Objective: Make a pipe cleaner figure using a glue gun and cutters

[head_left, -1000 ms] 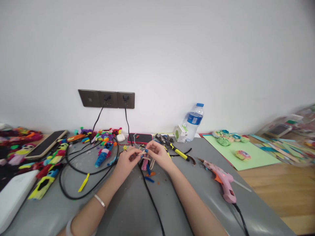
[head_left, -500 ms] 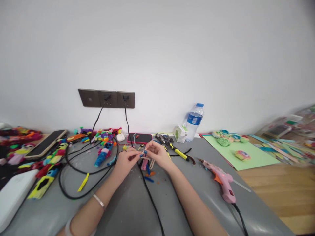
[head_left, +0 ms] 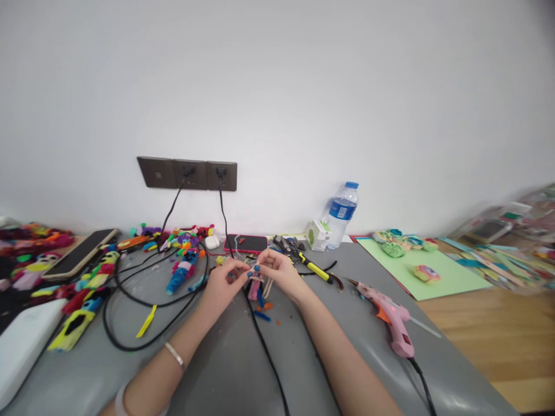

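In the middle of the desk, my left hand (head_left: 223, 284) and my right hand (head_left: 281, 275) meet with thumbs and forefingers pinched together. Between the fingertips is a small pale strip (head_left: 257, 279), mostly covered by the fingers, so its kind is hard to make out. Just below the hands lie a pink fuzzy piece (head_left: 254, 289), blue pipe-cleaner bits (head_left: 262, 316) and orange scraps (head_left: 266, 307). Behind them a red-edged phone (head_left: 245, 244) lies flat. Yellow-handled pliers (head_left: 315, 267) rest to the right of my right hand.
A pink glue gun (head_left: 392, 320) lies on the right, its cord running forward. Black cables (head_left: 113, 335) loop on the left near fuzzy figures (head_left: 78, 326) and a white case (head_left: 30, 346). A water bottle (head_left: 342, 216) and small box (head_left: 318, 235) stand by the wall; green paper (head_left: 451, 277) holds crumpled pieces.
My left hand's fingers have shifted slightly, with a wider gap showing between thumb and forefinger. Both hands stay together at the same spot; the surrounding things have not moved.
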A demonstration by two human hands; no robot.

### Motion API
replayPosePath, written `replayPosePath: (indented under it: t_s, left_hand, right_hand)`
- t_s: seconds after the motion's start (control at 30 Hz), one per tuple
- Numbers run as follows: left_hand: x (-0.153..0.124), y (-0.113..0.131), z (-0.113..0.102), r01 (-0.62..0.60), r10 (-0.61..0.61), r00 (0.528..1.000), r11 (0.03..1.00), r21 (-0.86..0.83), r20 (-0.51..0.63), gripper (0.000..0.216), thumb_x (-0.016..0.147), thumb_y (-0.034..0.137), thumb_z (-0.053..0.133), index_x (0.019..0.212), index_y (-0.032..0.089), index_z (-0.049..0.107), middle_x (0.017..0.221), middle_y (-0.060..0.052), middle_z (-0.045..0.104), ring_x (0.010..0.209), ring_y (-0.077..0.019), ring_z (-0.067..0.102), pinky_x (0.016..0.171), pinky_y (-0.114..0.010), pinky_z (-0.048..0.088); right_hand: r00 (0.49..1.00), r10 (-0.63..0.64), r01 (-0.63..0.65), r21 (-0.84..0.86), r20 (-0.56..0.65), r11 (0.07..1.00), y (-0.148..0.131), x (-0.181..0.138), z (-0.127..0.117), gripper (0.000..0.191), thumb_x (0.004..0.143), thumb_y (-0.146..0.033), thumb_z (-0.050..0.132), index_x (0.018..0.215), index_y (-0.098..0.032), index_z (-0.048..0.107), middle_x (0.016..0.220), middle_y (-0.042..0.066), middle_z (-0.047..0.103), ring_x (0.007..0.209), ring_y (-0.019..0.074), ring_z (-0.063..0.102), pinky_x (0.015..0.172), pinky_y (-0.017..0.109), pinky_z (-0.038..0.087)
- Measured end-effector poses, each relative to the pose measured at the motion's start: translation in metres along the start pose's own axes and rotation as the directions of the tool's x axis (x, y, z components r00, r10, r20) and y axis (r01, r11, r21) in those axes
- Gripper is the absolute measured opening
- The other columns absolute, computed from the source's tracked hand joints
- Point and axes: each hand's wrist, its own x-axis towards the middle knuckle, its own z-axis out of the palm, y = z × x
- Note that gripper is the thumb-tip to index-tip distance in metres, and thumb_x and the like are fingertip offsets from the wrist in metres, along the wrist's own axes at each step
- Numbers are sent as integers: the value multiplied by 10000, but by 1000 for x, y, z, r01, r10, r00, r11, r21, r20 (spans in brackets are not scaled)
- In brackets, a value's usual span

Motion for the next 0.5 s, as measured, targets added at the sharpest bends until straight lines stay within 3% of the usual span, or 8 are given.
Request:
replayPosePath:
  t_s: [0.17,0.5]
  left_hand:
    - [1,-3,1,85,-83,996,994,-74,30,162,806,297,606,791,165,699,730,-33,692,676,-161,611,619,-248,479]
    - [0,-2,0,94,-93,996,993,-73,13,174,763,318,648,782,163,723,710,-38,696,645,-158,595,592,-247,453]
  right_hand:
    - [999,11,-11,-3,33,1000,-2,-1,3,334,659,-380,826,762,-181,578,695,-38,586,587,88,535,574,218,436]
    - [998,-32,35,-57,51,998,-1,-1,1,320,705,-408,792,795,-195,571,699,-32,575,606,107,538,579,234,429]
